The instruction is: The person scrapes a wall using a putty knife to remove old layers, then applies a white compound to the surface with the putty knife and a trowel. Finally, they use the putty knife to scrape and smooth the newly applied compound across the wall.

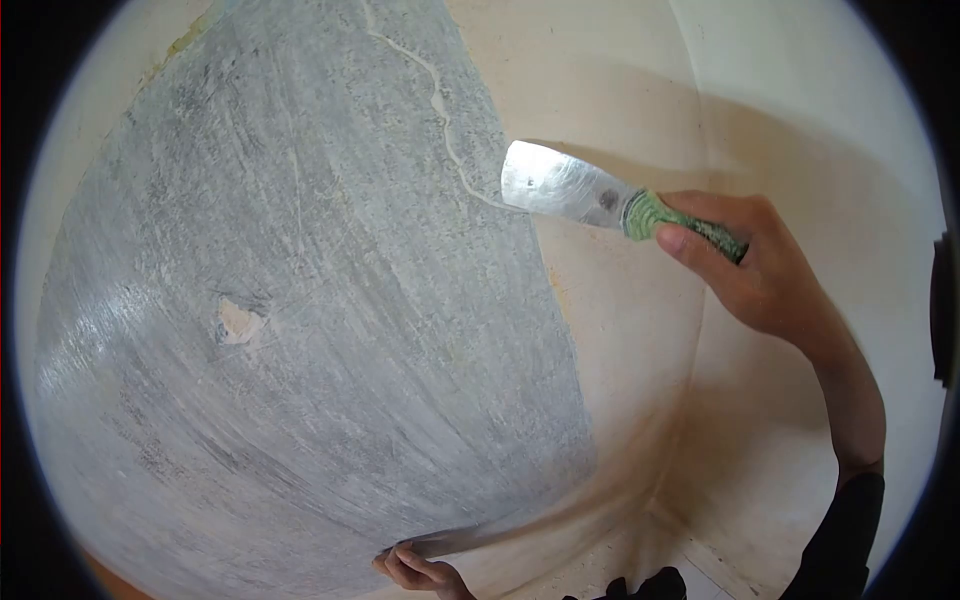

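Observation:
My right hand [760, 270] grips the green handle of a putty knife [560, 185]. Its wide metal blade rests against the wall at the right edge of a large grey skim-coated patch [300, 300]. My left hand [420, 572] is at the bottom of the view, fingers curled on a second flat metal blade [445, 545] held near the patch's lower edge. A small bare chip [240, 322] shows in the grey coat at the left. A thin pale ridge line [440, 110] runs down the patch toward the knife.
The uncoated cream wall [620, 330] lies to the right of the patch and meets another wall at a corner [700, 300]. The floor edge [690, 545] shows at the bottom right.

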A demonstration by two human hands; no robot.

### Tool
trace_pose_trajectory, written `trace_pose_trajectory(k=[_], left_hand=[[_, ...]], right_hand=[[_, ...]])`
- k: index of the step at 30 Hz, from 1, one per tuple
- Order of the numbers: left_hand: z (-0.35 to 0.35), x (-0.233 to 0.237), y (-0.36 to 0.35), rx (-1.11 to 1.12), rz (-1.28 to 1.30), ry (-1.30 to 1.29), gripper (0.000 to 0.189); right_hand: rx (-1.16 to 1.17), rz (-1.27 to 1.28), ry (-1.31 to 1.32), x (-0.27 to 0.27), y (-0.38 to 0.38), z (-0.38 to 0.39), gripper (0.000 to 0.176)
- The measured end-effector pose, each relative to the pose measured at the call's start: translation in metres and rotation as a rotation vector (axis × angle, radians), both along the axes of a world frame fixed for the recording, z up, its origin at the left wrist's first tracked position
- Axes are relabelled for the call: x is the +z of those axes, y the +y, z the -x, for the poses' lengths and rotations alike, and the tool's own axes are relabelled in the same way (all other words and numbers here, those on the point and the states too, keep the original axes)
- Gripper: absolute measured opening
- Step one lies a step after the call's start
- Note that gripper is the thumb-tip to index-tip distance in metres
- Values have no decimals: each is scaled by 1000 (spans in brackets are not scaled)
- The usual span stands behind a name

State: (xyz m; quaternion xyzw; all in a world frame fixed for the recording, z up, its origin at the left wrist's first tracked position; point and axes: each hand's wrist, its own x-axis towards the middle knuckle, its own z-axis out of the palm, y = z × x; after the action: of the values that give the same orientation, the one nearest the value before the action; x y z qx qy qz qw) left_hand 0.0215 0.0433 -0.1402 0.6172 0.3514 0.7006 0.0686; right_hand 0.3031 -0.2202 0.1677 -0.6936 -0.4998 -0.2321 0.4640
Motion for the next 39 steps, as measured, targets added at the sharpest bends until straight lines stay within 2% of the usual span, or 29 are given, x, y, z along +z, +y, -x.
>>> trace_pose_trajectory(k=[1, 3, 7, 10, 12, 15, 24, 27, 31, 33, 36, 39], left_hand=[[-2, -3, 3, -6, -4, 0, 35], [-2, -8, 14, 44, -168, 21, 35], [-8, -9, 9, 19, -160, -3, 34], [-11, -3, 7, 13, -62, -93, 34], [-11, -4, 7, 26, -76, -83, 34], [-11, -11, 11, -4, -60, -123, 34], [-13, -17, 12, 12, -146, -119, 31], [-4, -16, 21, 68, -265, -9, 31], [-10, -10, 11, 47, -190, -106, 31], [-7, -4, 15, 37, -339, -44, 32], [-8, 0, 17, 57, -399, -47, 33], [-10, 4, 14, 74, -391, -38, 32]], right_hand=[[-6, -4, 0, 2, -2, 2, 28], [3, 50, 57, 5, -4, 7, 28], [-18, 64, 51, 6, -4, 0, 27], [42, 14, 82, 1, -3, 4, 27], [3, 118, 99, 7, -4, 2, 31], [-1, 114, 79, 9, -4, 5, 31], [-8, 14, 24, 3, 4, 4, 30], [-39, 33, 127, 5, -3, 0, 29], [-45, 9, 114, 7, 6, 9, 29], [-30, 24, 54, 8, 6, 11, 29], [-29, 1, 120, 2, 2, 3, 30], [-82, 10, 29, 4, 5, 9, 29]])
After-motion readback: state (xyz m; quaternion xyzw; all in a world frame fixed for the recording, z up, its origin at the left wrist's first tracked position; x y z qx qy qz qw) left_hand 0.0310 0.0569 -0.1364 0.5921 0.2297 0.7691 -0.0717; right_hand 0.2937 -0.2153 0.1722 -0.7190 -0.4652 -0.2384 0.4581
